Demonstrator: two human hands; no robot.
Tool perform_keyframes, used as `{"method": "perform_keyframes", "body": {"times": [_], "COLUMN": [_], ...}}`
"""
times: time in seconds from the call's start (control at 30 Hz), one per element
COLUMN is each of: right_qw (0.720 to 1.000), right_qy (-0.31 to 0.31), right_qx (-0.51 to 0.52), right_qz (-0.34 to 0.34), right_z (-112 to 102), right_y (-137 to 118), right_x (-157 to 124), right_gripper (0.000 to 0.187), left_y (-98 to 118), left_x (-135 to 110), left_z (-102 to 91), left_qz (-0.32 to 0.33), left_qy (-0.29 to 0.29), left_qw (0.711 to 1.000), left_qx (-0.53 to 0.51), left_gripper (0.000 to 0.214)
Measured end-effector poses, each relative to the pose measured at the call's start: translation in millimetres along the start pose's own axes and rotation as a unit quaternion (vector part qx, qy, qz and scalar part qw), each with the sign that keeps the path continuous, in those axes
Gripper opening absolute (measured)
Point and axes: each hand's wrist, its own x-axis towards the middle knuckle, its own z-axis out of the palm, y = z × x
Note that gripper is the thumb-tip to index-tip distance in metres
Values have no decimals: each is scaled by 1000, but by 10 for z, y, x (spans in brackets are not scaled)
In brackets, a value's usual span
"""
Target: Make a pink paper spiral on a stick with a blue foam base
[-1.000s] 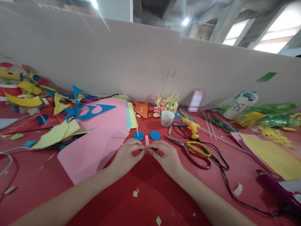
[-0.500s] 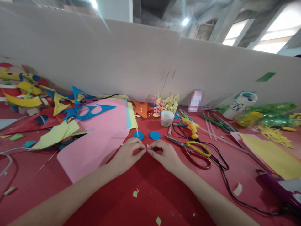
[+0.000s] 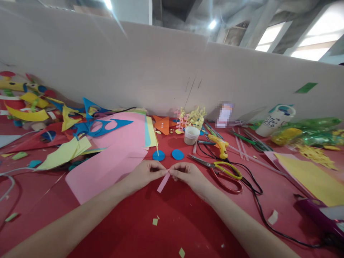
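My left hand [image 3: 146, 173] and my right hand [image 3: 188, 172] meet fingertip to fingertip over the red table [image 3: 166, 218]. Both pinch the top end of a narrow pink paper strip [image 3: 163, 182], which hangs down and to the left between them. Just beyond the hands lie two blue paper circles [image 3: 158, 155] [image 3: 177, 154]. A large pink sheet [image 3: 113, 157] lies beside my left hand. Red and yellow scissors [image 3: 223, 170] lie to the right of my right hand.
A yellow glue gun [image 3: 220, 146] with a black cord [image 3: 258, 200], a small white cup [image 3: 191, 135] and curled paper pieces [image 3: 190, 117] sit behind the circles. Coloured paper scraps [image 3: 67, 122] pile at the left. Yellow sheet [image 3: 309, 175] and purple tool [image 3: 319, 215] at right. A cardboard wall [image 3: 161, 71] closes the back.
The pink strip stood upright above the fingers, then was almost hidden between them. Now it hangs below the fingertips, slanting down to the left. The hands stayed nearly in place.
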Motion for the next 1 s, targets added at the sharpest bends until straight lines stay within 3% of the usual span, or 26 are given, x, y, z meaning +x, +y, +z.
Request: {"method": "perform_keyframes", "body": {"times": [0.6,1.0], "right_qw": [999,997], "right_qy": [4,7], "right_qx": [-9,-44], "right_qz": [-45,-65], "right_z": [-10,-18], "right_y": [43,97], "right_x": [4,34], "right_gripper": [23,23], "left_y": [-6,65], "left_x": [1,-15], "left_z": [-11,0], "left_qz": [-34,-58], "left_qy": [-43,-36], "left_qw": [998,996], "left_qx": [-29,-63], "left_gripper": [23,23]}}
